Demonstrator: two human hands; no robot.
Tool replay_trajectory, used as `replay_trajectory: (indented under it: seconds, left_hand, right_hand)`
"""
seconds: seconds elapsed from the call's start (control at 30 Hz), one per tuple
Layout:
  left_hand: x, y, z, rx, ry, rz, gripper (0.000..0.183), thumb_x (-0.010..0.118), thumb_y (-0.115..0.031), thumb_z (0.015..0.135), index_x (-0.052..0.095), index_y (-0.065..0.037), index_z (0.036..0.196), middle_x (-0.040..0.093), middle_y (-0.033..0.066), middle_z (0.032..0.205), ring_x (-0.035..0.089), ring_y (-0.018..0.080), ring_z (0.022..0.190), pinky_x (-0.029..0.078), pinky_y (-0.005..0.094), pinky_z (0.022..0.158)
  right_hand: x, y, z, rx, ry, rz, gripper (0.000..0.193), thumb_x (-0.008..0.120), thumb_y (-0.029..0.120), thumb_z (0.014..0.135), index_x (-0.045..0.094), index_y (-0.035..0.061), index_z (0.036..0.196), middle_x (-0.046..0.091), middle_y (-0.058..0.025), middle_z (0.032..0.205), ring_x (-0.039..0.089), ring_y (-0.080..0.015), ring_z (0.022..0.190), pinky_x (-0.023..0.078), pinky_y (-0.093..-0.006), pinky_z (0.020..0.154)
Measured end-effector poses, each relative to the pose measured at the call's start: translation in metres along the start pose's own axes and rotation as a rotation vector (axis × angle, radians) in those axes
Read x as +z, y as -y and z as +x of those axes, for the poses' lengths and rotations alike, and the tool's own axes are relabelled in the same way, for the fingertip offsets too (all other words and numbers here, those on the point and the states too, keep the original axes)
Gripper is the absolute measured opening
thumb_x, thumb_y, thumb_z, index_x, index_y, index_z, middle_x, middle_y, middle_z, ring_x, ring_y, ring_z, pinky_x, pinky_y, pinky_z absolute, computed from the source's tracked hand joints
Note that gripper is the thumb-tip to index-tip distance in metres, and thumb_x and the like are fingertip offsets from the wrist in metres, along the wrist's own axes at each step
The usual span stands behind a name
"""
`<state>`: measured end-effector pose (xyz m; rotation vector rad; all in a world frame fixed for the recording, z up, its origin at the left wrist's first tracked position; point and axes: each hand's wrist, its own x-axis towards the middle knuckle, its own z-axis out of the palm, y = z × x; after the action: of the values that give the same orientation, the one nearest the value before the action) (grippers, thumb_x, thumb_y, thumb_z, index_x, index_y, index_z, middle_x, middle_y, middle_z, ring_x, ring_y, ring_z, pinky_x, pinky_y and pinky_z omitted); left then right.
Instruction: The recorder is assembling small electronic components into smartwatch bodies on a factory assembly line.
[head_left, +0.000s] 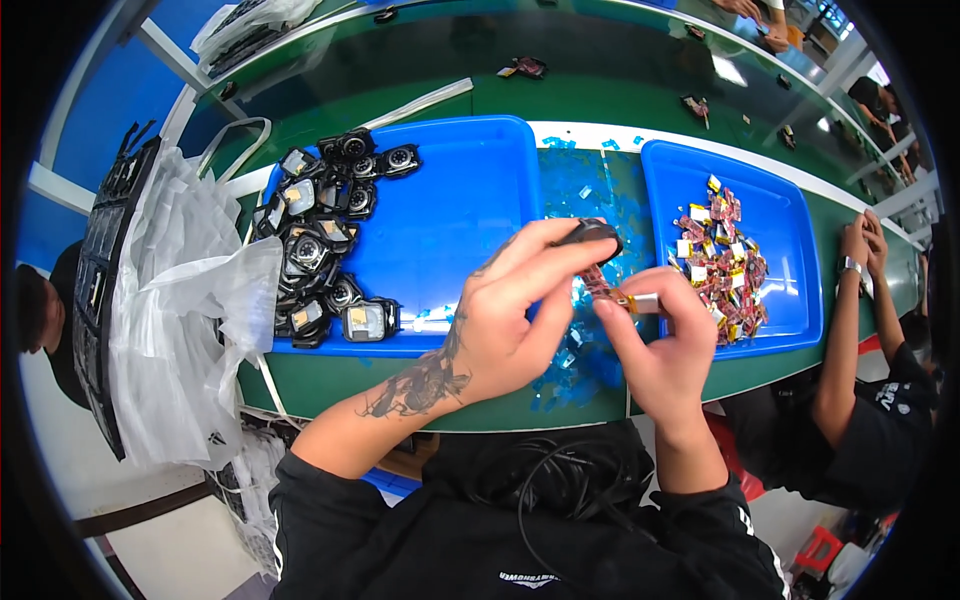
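Between the two blue trays, my left hand (515, 305) is closed on a small black casing (590, 234), its fingers covering part of it. My right hand (665, 345) pinches a small red circuit board (599, 283) with a silvery battery cell (641, 303) on it. The board sits just below the casing; whether the two are still joined I cannot make out. Several black casings with round or square faces (308, 247) are heaped along the left side of the left blue tray (450, 180). Similar red boards with cells (722, 262) are piled in the right blue tray (797, 240).
Blue film scraps (566, 365) litter the green bench (480, 391) between the trays. Clear plastic sheeting (180, 300) and a stack of black trays (103, 290) stand at the left. Beyond runs a dark green conveyor (420, 60) carrying a few parts. A co-worker's arms (846, 300) are at the right.
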<state>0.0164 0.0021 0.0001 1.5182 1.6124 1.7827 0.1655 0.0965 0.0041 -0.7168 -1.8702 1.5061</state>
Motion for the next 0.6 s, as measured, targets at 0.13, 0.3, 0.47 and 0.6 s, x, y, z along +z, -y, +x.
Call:
replay_trajectory:
  seconds: [0.13,0.3,0.47,0.6]
  left_hand:
    - [-0.003,-0.008,0.005,0.143,0.105,0.24,0.038,0.07,0.007,0.074,0.07,0.0,0.112,0.065,0.0163,0.12,0.067,0.0264,0.101,0.056,0.032,0.082]
    - [-0.008,-0.004,0.005,0.327,0.109,0.39,0.03,0.072,0.006,0.069,0.073,-0.003,0.098,0.068,0.012,0.115,0.07,0.0227,0.09,0.057,0.03,0.075]
    - [-0.005,-0.001,0.002,0.344,0.097,0.417,0.03,0.074,0.005,0.068,0.073,-0.004,0.096,0.068,0.0114,0.115,0.07,0.0217,0.088,0.057,0.029,0.072]
    - [-0.006,-0.005,0.004,0.32,0.169,0.381,0.026,0.075,0.004,0.07,0.074,-0.005,0.095,0.069,0.0111,0.11,0.07,0.0225,0.083,0.056,0.0279,0.068]
  right_hand:
    - [-0.005,0.008,0.001,-0.663,-0.106,-0.513,0.024,0.072,-0.012,0.063,0.063,0.0018,0.081,0.062,-0.0093,0.079,0.062,-0.0262,0.07,0.048,-0.0332,0.059]
    - [-0.005,0.012,-0.016,-0.382,-0.101,-0.148,0.021,0.069,-0.011,0.073,0.067,0.0,0.091,0.063,-0.009,0.085,0.063,-0.0209,0.073,0.05,-0.0288,0.063]
    - [-0.023,0.001,-0.009,-0.259,0.122,-0.105,0.019,0.066,-0.006,0.085,0.065,-0.0017,0.103,0.063,-0.0088,0.093,0.063,-0.0137,0.08,0.053,-0.024,0.071]
    - [-0.019,-0.003,-0.01,-0.088,0.088,0.065,0.009,0.063,-0.002,0.089,0.061,-0.0021,0.098,0.062,-0.0087,0.091,0.061,-0.0156,0.078,0.05,-0.0256,0.066]
